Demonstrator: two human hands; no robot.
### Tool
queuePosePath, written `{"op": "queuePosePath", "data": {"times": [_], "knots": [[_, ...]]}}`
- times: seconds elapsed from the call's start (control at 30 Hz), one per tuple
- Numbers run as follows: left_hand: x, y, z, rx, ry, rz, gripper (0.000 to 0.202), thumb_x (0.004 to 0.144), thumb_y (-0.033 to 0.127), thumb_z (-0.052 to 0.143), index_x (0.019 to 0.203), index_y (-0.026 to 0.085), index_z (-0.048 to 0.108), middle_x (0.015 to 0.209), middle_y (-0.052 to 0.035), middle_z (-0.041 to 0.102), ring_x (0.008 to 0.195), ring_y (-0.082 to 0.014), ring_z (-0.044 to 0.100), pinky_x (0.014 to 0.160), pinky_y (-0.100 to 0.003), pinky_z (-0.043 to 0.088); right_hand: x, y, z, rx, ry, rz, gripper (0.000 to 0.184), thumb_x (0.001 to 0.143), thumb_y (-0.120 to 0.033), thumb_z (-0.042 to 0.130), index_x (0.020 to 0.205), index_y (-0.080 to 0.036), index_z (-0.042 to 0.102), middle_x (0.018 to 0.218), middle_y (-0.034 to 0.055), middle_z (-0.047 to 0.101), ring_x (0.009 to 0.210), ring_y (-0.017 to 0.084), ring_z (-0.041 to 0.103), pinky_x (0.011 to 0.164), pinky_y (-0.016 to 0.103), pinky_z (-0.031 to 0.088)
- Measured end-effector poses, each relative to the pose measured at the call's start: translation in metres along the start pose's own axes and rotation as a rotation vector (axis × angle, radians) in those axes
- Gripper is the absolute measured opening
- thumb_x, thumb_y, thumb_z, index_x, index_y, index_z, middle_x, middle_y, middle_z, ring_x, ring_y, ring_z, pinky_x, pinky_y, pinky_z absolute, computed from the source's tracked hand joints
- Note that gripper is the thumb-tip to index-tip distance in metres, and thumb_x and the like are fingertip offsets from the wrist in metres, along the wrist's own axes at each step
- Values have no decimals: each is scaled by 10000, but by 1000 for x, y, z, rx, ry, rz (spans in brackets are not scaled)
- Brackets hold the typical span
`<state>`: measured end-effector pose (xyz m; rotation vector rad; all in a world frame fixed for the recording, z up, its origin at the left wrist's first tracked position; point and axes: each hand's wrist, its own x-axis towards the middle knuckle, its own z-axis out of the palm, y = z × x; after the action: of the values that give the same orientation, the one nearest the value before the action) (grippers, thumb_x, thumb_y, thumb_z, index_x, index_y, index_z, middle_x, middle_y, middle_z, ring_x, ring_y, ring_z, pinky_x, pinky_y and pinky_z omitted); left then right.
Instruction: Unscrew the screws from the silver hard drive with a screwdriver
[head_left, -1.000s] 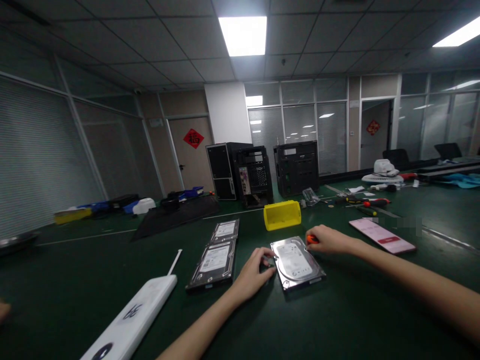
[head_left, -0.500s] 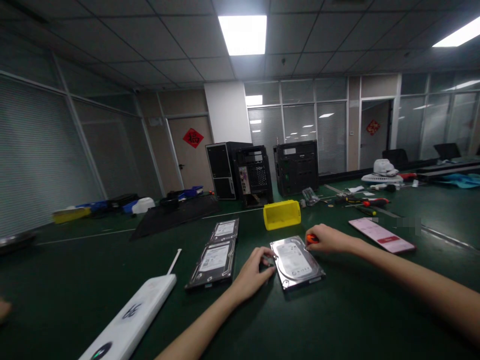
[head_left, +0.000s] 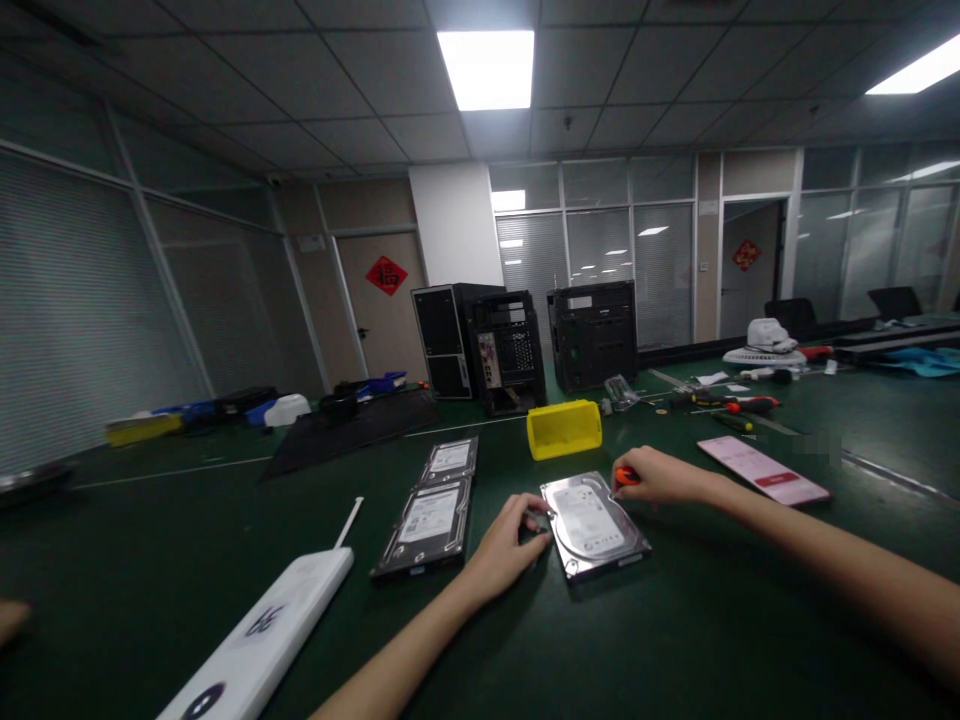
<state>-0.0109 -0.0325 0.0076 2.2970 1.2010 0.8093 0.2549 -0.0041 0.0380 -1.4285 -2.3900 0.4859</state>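
In the head view, all the action sat mid-table: a silver hard drive (head_left: 589,520) lay flat on the green table (head_left: 697,620), its white label facing up, with a hand on either side. In from the left came the left hand (head_left: 510,545), thumb and fingers curled but parted, their tips right at the drive's left edge; whether they pressed on it, I couldn't tell. Over on the other flank, the right hand (head_left: 651,475) was closed round an orange-handled tool (head_left: 626,478) at the drive's right edge, the tool's tip hidden from sight.

Just left of that pairing, two darker drives lay end to end, the front hard drive (head_left: 429,520) nearer the person and the rear hard drive (head_left: 451,459) beyond it. A yellow bin (head_left: 565,445) stood behind the silver drive, its open side facing the person. A pink phone (head_left: 765,470) lay flat beyond the right forearm, and past it came a red-handled screwdriver (head_left: 752,405). Bottom left, there was a long white device (head_left: 262,630) with black markings. And across the back, a black computer tower (head_left: 442,345) stood beside an opened computer case (head_left: 514,350).
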Motion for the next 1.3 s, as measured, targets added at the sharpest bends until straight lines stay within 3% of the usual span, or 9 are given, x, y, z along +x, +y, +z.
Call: {"op": "queuePosePath", "data": {"times": [0.53, 0.67, 0.83, 0.93, 1.3], "knots": [[1, 0, 1, 3, 10, 6, 272, 735, 214, 529, 1008, 212, 518, 973, -30, 515, 848, -160, 513, 797, -285, 402, -1, 0, 2, -9, 48, -7, 198, 707, -313, 531, 808, -165, 615, 787, 57, 606, 657, 150, 545, 556, 228, 382], [0, -2, 1, 2, 13, 13, 277, 734, 211, 534, 1011, 212, 515, 981, -32, 515, 856, -161, 511, 797, -284, 400, 4, -2, -13, 183, 263, -43, 260, 715, -373, 517, 852, -162, 582, 772, 41, 574, 686, 153, 524, 610, 257, 394], [0, -1, 1, -6, 2, 11, 274, 739, 219, 533, 1012, 213, 514, 998, -27, 515, 863, -159, 510, 795, -278, 396, 24, -7, -37, 810, 493, -186, 301, 779, -360, 396, 1041, -211, 391, 622, -52, 436, 515, 95, 439, 509, 223, 374], [0, 0, 0, -1, 3, -3, 277, 741, 223, 533, 1018, 210, 510, 994, -30, 515, 858, -159, 509, 789, -278, 395, 36, -12, -38, 916, 489, -282, 302, 759, -372, 453, 1008, -222, 371, 645, -55, 442, 535, 90, 447, 516, 215, 376], [1, -2, 1, 6, -6, 0, 277, 748, 220, 530, 1023, 212, 501, 997, -28, 508, 854, -153, 505, 776, -265, 399, 40, -15, -21, 939, 474, -354, 262, 786, -368, 456, 992, -231, 368, 666, -56, 441, 515, 75, 437, 478, 194, 360]]}}
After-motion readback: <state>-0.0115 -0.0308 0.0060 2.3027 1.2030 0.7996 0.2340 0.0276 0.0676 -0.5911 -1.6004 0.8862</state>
